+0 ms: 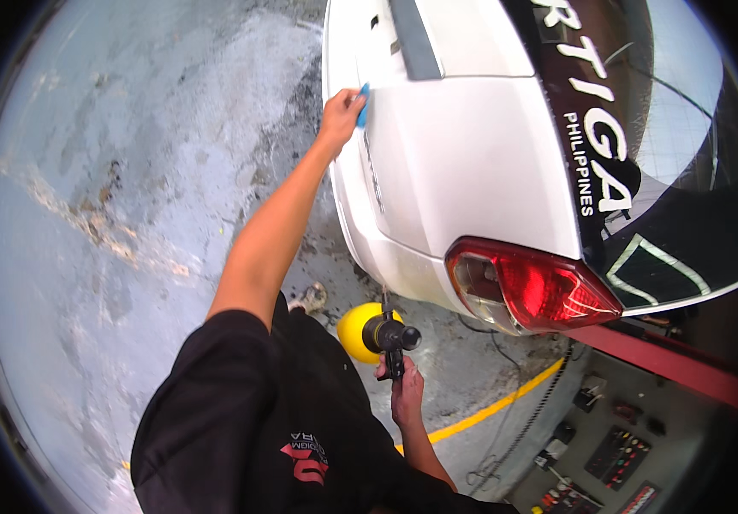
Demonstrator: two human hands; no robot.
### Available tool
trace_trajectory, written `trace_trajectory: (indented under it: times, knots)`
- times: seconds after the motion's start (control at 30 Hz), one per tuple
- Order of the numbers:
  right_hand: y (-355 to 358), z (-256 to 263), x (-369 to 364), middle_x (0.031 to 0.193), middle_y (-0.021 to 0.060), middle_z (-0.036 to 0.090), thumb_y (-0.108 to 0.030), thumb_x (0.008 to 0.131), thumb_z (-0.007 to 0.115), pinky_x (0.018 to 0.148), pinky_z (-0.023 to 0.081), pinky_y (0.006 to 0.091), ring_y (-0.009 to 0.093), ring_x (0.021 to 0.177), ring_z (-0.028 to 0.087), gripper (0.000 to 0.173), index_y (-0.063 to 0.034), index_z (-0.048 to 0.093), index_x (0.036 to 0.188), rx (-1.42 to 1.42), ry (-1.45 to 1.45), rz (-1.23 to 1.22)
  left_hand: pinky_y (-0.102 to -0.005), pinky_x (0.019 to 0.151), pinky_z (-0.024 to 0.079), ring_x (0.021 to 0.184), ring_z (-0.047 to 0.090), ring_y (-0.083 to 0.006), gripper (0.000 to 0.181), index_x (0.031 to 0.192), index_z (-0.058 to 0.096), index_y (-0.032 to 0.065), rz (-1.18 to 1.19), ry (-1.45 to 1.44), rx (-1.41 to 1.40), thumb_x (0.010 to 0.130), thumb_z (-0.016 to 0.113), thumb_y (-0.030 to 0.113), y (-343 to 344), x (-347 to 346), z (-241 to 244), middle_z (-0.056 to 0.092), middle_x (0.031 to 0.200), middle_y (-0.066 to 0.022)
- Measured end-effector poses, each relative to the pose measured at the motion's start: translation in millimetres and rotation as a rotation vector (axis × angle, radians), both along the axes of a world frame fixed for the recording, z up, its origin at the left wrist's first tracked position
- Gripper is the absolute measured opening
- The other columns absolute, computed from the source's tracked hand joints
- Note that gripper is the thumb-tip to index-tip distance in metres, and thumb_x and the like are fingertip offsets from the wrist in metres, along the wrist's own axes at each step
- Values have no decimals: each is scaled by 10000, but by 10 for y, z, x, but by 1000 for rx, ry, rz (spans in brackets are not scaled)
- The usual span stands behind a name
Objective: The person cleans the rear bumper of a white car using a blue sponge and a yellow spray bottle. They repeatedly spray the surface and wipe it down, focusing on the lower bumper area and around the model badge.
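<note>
The back of a white car [484, 154] is before me. My left hand [342, 115] reaches out to its tailgate and pinches a thin blue item [363, 106], maybe a cloth or pad, at the painted panel; whether it touches the paint is hard to tell. Nearer my body, below the red tail light [542, 286], my right hand [406, 382] grips the black handle of a pump sprayer [356, 333]. The sprayer has a yellow bottle and a black head, and its nozzle points towards the bumper.
The rear window [658, 148] bears white lettering. A red metal beam [658, 366] runs beneath the car. A yellow line [497, 405], a dark hose or cable [529, 421] and trays of small tools [618, 456] lie at the lower right. The grey floor [151, 148] is stained and worn.
</note>
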State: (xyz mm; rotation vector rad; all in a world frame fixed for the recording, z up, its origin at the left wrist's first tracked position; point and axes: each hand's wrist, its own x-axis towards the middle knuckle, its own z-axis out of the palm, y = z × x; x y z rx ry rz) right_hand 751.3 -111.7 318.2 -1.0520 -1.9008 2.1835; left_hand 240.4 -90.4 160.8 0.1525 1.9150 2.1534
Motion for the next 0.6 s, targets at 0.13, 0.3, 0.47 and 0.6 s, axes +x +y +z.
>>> trace_trajectory:
  times: [0.13,0.3,0.47,0.6]
  knots:
    - [-96,-233,-374,924,56,662,-447,1120,386,910,473,329,152,913,619,542,26,646,1165,22,-56,-6,-340,793,601,1007,681,-171,340,1386,540,82,-187,-471,378,1108,481,269,-426,200,246,635,1143,-52]
    - [-277,-693,-1042,909,63,662,-364,1059,580,829,474,313,150,870,612,393,16,669,1112,53,-144,-15,-302,728,606,892,658,-144,494,1427,528,107,-319,-651,493,1105,429,468,-1010,49,137,622,1080,-59]
    - [-585,-1570,-2022,780,46,639,-405,940,756,698,468,338,138,735,561,426,15,687,947,251,-453,-121,-256,579,501,675,583,-94,534,1200,606,105,-402,-605,92,1067,454,600,-1275,-700,-396,602,851,-13]
    - [-824,-2638,-2606,724,-47,542,-450,928,774,619,414,312,83,660,474,432,-34,675,870,186,-479,-382,-237,482,389,552,522,-77,508,978,604,102,-459,-462,-114,1062,487,589,-1307,-1238,-987,555,701,7]
